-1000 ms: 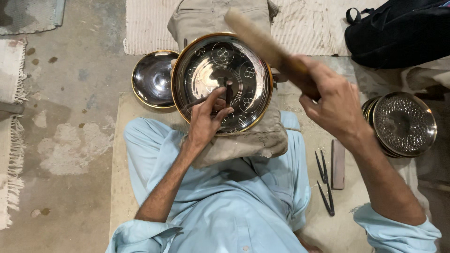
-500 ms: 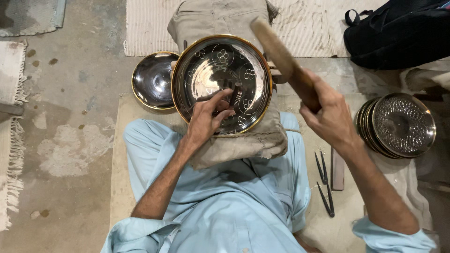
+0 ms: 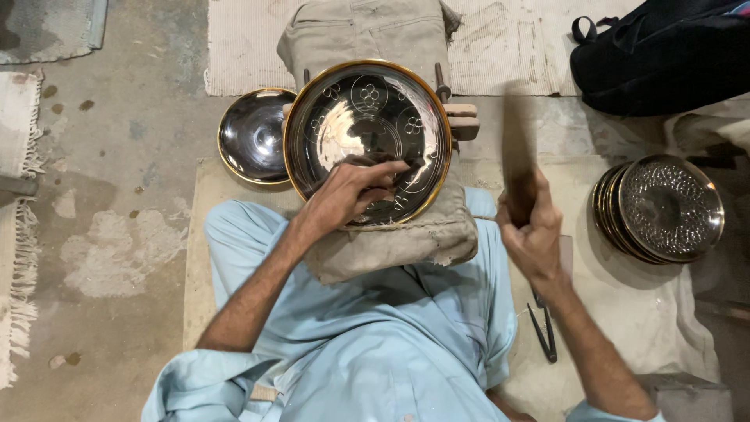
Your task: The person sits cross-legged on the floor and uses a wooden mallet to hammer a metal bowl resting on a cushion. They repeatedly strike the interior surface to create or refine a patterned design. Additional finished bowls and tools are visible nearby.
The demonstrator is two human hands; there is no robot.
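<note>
A round metal plate (image 3: 367,133) with a gold rim and engraved flower circles lies on a padded cloth block (image 3: 391,234) over my lap. My left hand (image 3: 348,191) rests on the plate's lower part, fingers pinched on a thin dark chisel (image 3: 406,164) that points at the metal. My right hand (image 3: 531,227) is raised to the right of the plate, shut on a wooden mallet (image 3: 519,148) that is blurred and stands upright.
A second gold-rimmed plate (image 3: 254,137) lies left of the block. A stack of patterned plates (image 3: 664,207) sits at the right. Thin metal tools (image 3: 543,332) lie on the mat by my right forearm. A black bag (image 3: 664,51) is at the top right.
My right hand swung the mallet away from above the plate to the right and lower, so it now stands upright. The left hand stayed on the plate with the chisel.
</note>
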